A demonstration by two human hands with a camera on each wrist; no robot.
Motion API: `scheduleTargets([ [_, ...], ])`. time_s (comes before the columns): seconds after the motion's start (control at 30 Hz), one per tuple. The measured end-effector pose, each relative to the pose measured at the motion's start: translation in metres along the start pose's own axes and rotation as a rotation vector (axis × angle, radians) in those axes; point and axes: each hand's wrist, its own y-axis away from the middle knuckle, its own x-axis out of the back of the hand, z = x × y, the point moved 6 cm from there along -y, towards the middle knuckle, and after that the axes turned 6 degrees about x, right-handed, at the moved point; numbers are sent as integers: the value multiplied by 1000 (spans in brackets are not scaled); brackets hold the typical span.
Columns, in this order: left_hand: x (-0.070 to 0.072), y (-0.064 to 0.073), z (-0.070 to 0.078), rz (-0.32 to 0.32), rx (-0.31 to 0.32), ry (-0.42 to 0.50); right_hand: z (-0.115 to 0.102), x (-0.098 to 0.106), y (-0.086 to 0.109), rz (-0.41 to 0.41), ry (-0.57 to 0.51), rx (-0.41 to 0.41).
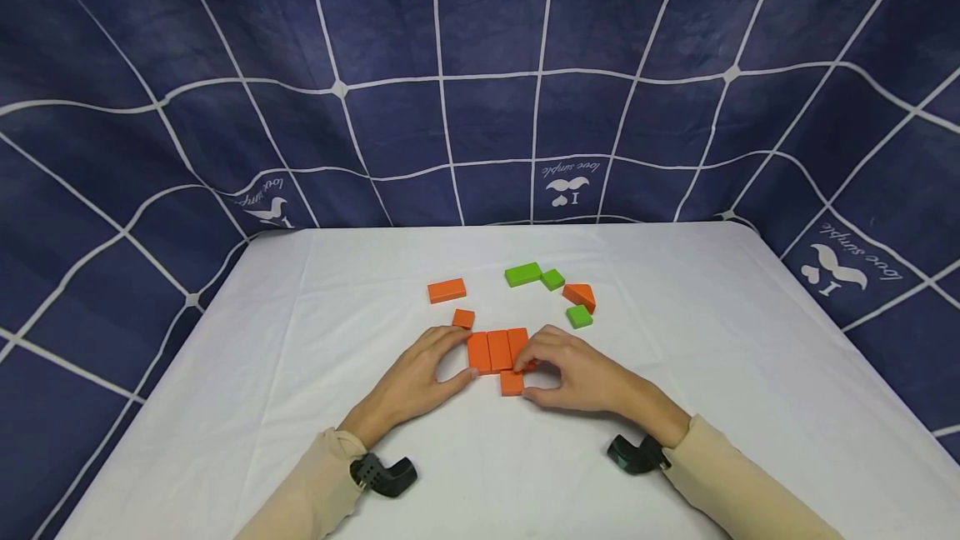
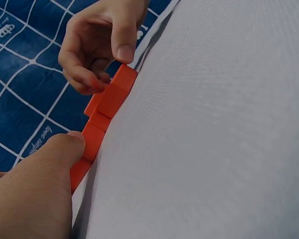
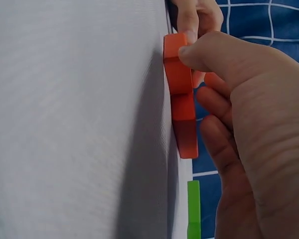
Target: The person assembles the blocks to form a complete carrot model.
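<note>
Three orange rectangular blocks (image 1: 498, 351) lie side by side in a row on the white cloth. My left hand (image 1: 420, 373) holds the row's left end, its thumb at the near corner and a fingertip at the far corner. Against the row's near side sits a small orange square block (image 1: 512, 383). Its right edge is pinched between the thumb and index finger of my right hand (image 1: 573, 369). In the right wrist view that thumb presses on an orange block (image 3: 178, 74). The right hand partly covers the row's right end.
Beyond the left fingers lie a small orange block (image 1: 463, 318) and an orange rectangular block (image 1: 447, 290). Farther right are a long green block (image 1: 522, 274), two small green blocks (image 1: 552, 279) and an orange triangular block (image 1: 580, 297). A blue checked curtain (image 1: 487, 123) hangs behind the table.
</note>
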Motion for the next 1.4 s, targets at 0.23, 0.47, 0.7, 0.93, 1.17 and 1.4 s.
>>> scheduleTargets([
  [0.23, 1, -1, 1, 1, 5, -5, -3, 0, 0, 2, 35, 73],
  [0.47, 2, -1, 3, 12, -11, -6, -3, 1, 0, 20, 69, 109],
  [0.7, 1, -2, 2, -5, 1, -8, 6, 2, 3, 50, 20, 34],
  [0.93, 2, -3, 1, 5, -5, 9, 29, 3, 8, 138, -63, -131],
  [1.17, 10, -4, -2, 99, 8, 103, 36, -3, 10, 121, -116, -162],
  [1.4, 20, -12, -5, 222, 7, 100, 36, -3, 10, 141, -108, -126],
])
